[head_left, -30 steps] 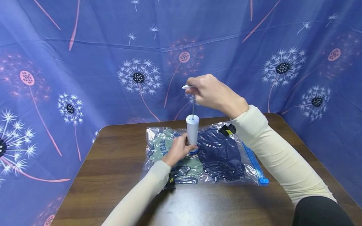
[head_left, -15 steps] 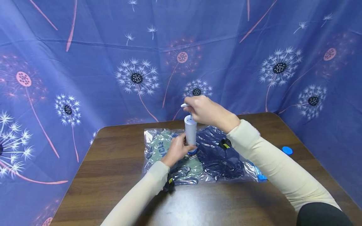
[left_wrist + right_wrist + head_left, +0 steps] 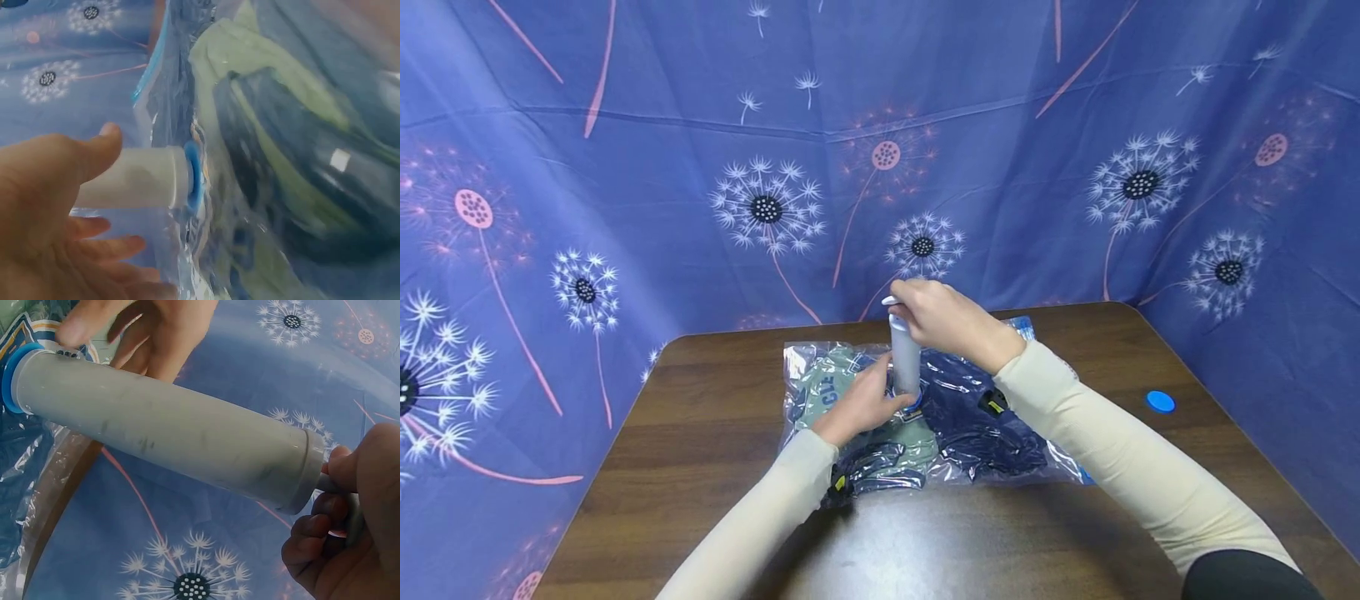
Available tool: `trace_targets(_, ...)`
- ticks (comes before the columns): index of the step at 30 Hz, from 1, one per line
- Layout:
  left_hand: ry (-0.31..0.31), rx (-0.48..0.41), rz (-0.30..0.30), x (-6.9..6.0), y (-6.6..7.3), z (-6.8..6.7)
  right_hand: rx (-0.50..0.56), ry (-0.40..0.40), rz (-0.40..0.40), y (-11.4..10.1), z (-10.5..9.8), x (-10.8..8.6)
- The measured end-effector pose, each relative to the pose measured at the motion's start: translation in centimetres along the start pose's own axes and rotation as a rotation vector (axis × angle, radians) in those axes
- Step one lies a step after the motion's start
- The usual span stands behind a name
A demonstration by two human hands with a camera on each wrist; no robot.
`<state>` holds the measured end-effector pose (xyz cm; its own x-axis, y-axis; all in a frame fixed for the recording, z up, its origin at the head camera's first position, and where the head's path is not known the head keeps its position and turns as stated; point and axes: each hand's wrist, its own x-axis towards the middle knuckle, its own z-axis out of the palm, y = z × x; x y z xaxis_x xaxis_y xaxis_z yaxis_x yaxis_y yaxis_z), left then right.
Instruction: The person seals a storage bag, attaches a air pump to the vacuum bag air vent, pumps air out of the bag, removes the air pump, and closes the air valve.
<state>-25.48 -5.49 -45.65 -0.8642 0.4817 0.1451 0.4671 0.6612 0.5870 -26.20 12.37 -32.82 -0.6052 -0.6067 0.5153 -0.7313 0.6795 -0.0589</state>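
Pump: a white hand pump (image 3: 906, 364) stands about upright over the clear bag (image 3: 795, 358), between the two hands.
Pump base: it meets a round blue valve (image 3: 194, 178) set in the bag's plastic.
Pump handle: the white handle (image 3: 891, 301) sits just above the top of the barrel, with a short length of rod showing between.
Right hand: the right hand (image 3: 957, 322) grasps the handle, fingers curled round it.
Left hand: the left hand (image 3: 859, 407) is low beside the barrel, thumb on one side, the other fingers loosely extended rather than clenched.
Bag contents: a pale green garment (image 3: 917, 442) with blue lettering lies on the left, a dark navy garment (image 3: 988, 442) on the right.
Bag edge: a blue strip (image 3: 1022, 326) shows at the far right corner.
Blue disc: a flat round blue disc (image 3: 1161, 402) lies on the brown wooden counter (image 3: 715, 417), right of the bag and apart from it.
Sleeves: both are cream.
Backdrop: blue fabric (image 3: 700, 92) printed with dandelions hangs behind the counter.
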Motion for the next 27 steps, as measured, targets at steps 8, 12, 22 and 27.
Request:
trace_targets(8,0.037,0.321,0.120,-4.3,-1.7,-0.2,-0.035,0.024,0.017,0.0,0.3,-0.5)
trace_targets(12,0.022,0.413,0.067,-6.5,-2.3,0.2,-0.028,0.023,0.032,-0.1,0.5,-0.6)
trace_targets(22,-0.061,0.490,-0.017,-8.8,-2.8,1.4,-0.024,0.058,0.037,-0.2,0.8,-0.9)
trace_targets(27,-0.060,0.488,-0.020,-8.7,-2.8,1.4,-0.029,0.080,0.030,-0.2,1.0,-1.0)
